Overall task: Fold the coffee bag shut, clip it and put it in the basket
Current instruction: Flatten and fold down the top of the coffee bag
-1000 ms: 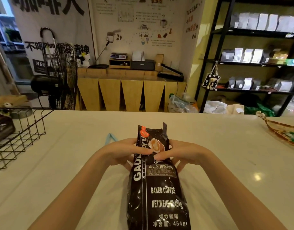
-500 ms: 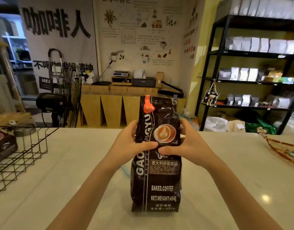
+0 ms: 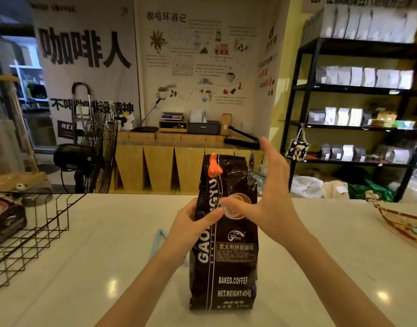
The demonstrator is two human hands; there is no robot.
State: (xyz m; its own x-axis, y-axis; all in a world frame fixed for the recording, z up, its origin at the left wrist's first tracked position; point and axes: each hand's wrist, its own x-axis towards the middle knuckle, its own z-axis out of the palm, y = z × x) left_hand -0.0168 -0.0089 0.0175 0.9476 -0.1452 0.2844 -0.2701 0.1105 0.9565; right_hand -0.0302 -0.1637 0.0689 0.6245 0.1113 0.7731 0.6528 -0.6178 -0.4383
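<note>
A tall black coffee bag with white lettering stands upright on the white counter, its top edge unfolded. My left hand grips the bag's left side at mid height, thumb on the front. My right hand is off the bag, fingers spread and pointing up beside its right upper part, thumb near the front. A light blue clip lies on the counter behind my left forearm, partly hidden. The black wire basket sits at the counter's left edge.
A dark coffee bag lies inside the basket. A patterned tray sits at the counter's right edge. Beyond the counter stand a floor fan, wooden cabinets and black shelves with pale bags.
The bag went from lying flat to standing upright on the counter. My right hand has let go of it and opened upward; my left hand keeps its grip.
</note>
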